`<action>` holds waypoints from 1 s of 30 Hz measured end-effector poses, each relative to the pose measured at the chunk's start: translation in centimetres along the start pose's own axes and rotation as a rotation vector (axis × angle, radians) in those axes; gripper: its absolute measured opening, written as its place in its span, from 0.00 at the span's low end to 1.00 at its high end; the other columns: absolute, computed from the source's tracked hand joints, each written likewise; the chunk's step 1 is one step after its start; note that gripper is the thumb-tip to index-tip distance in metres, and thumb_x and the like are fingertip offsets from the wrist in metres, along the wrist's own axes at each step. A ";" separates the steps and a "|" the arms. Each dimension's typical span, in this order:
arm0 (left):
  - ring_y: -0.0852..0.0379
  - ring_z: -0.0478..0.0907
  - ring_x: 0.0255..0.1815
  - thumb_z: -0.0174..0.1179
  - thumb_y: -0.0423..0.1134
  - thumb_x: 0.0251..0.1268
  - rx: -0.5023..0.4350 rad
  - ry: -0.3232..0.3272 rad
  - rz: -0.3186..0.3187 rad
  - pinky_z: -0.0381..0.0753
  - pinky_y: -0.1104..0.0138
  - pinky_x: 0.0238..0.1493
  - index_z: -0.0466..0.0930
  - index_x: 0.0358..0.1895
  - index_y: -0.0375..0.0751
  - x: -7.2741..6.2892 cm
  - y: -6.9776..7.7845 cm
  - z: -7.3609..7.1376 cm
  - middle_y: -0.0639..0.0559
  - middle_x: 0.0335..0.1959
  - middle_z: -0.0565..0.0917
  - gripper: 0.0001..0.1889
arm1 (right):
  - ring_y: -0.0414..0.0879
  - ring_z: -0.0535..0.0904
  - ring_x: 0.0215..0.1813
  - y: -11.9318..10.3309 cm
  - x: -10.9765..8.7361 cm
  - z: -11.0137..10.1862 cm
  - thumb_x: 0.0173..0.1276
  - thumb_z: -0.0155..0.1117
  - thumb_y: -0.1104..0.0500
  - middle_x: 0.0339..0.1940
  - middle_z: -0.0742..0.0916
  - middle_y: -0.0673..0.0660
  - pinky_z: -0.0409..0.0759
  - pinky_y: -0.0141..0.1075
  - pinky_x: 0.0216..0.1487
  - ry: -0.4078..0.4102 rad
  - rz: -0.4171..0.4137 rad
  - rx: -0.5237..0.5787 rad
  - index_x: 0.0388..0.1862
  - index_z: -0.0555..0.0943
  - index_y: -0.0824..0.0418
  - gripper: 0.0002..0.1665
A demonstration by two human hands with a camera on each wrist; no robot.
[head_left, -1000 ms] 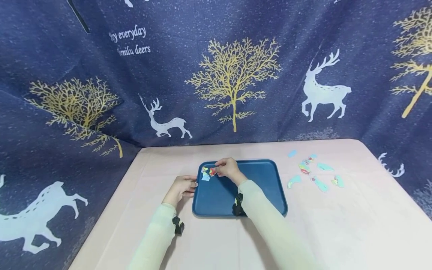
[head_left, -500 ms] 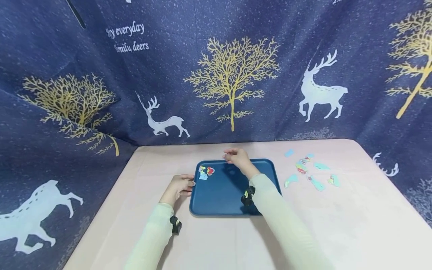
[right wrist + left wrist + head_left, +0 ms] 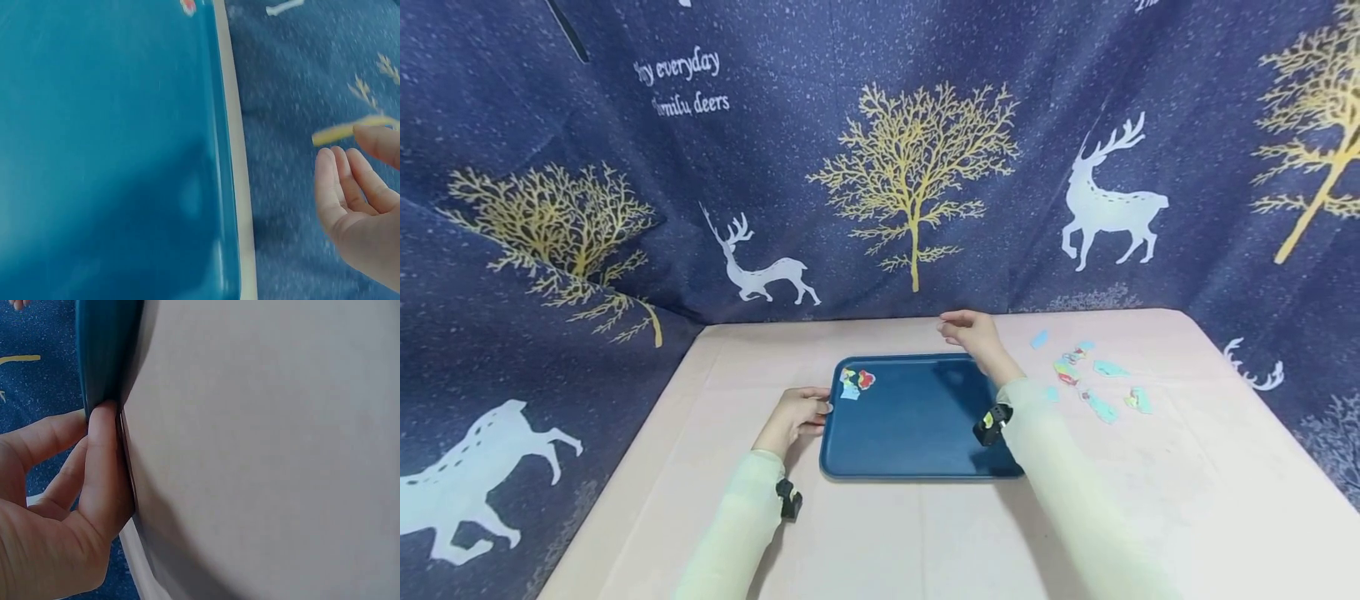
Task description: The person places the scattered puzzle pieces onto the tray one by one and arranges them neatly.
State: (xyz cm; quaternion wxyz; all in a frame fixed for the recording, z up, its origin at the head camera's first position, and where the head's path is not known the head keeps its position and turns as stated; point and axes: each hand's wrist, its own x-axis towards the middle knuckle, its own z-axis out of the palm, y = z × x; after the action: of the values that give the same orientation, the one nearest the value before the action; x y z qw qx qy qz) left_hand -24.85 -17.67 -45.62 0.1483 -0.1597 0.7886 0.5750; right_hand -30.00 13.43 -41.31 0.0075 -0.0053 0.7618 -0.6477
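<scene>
At the left edge of the dark blue tray [image 3: 917, 425], my left hand [image 3: 796, 419] grips the rim. In the left wrist view, the fingers of that hand [image 3: 69, 506] meet on either side of the tray's edge [image 3: 107, 350]. My right hand [image 3: 973, 336] is raised over the tray's far right edge, its fingers loosely bent with nothing in them. The right wrist view shows a gap between the thumb and fingers of this hand [image 3: 359, 200]. A few joined colourful puzzle pieces [image 3: 852, 383], one with a red shape, lie in the tray's far left corner.
Several loose light-blue and red pieces [image 3: 1101, 407] are scattered on the pale pink tablecloth [image 3: 760, 350] to the right of the tray. A navy curtain [image 3: 865, 283] with deer and trees hangs right behind the table's far edge.
My right hand has let go of the red piece in the tray's far left corner and moved right and away, past the far rim. My left hand stays at the tray's edge.
</scene>
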 end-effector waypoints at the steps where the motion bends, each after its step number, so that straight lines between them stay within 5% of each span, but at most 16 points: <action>1: 0.57 0.78 0.24 0.58 0.23 0.58 -0.001 -0.001 -0.001 0.85 0.68 0.26 0.77 0.58 0.34 0.0 0.0 0.0 0.46 0.28 0.82 0.22 | 0.59 0.77 0.58 0.1 -0.1 -0.6 0.70 0.59 0.64 0.56 0.79 0.69 0.79 0.44 0.58 0.005 0.002 -0.004 0.60 0.75 0.71 0.21; 11: 0.57 0.78 0.24 0.58 0.24 0.59 0.001 -0.007 0.006 0.85 0.68 0.26 0.77 0.58 0.33 0.0 -0.1 -0.3 0.47 0.28 0.82 0.21 | 0.56 0.76 0.59 1.0 -1.6 -5.6 0.71 0.57 0.62 0.61 0.77 0.70 0.77 0.42 0.60 0.060 0.047 -0.024 0.65 0.70 0.71 0.25; 19: 0.57 0.78 0.24 0.58 0.23 0.59 -0.007 -0.008 0.000 0.85 0.68 0.26 0.78 0.58 0.34 0.3 -0.2 -0.2 0.46 0.29 0.82 0.21 | 0.27 0.78 0.37 2.7 -2.6 -9.6 0.72 0.57 0.61 0.62 0.75 0.71 0.77 0.40 0.59 0.095 0.066 -0.107 0.67 0.68 0.70 0.27; 22: 0.56 0.78 0.25 0.58 0.23 0.59 -0.004 -0.003 0.003 0.85 0.68 0.26 0.78 0.57 0.33 0.2 -0.2 -0.1 0.46 0.29 0.82 0.21 | 0.38 0.83 0.45 3.2 -3.1 -11.2 0.73 0.56 0.58 0.64 0.74 0.70 0.77 0.43 0.60 0.101 0.091 -0.146 0.69 0.67 0.68 0.29; 26: 0.57 0.79 0.24 0.59 0.23 0.59 0.009 -0.006 0.010 0.85 0.68 0.26 0.78 0.57 0.32 0.0 -0.3 0.0 0.46 0.29 0.83 0.20 | 0.58 0.78 0.59 4.2 -4.1 -13.2 0.73 0.56 0.53 0.63 0.76 0.68 0.79 0.45 0.58 0.122 0.118 -0.236 0.69 0.67 0.65 0.30; 30: 0.57 0.79 0.24 0.59 0.23 0.59 0.012 0.003 0.017 0.85 0.68 0.25 0.78 0.56 0.32 -0.1 -0.2 0.0 0.46 0.29 0.83 0.20 | 0.61 0.75 0.60 5.1 -4.7 -14.8 0.73 0.56 0.53 0.62 0.76 0.69 0.79 0.44 0.57 0.130 0.095 -0.296 0.68 0.68 0.67 0.30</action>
State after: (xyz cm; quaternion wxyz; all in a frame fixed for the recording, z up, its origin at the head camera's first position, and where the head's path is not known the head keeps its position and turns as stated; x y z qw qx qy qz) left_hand -24.66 -17.72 -45.79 0.1434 -0.1530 0.7937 0.5710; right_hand -25.56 28.99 -43.96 -0.0122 0.0713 0.8471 -0.5265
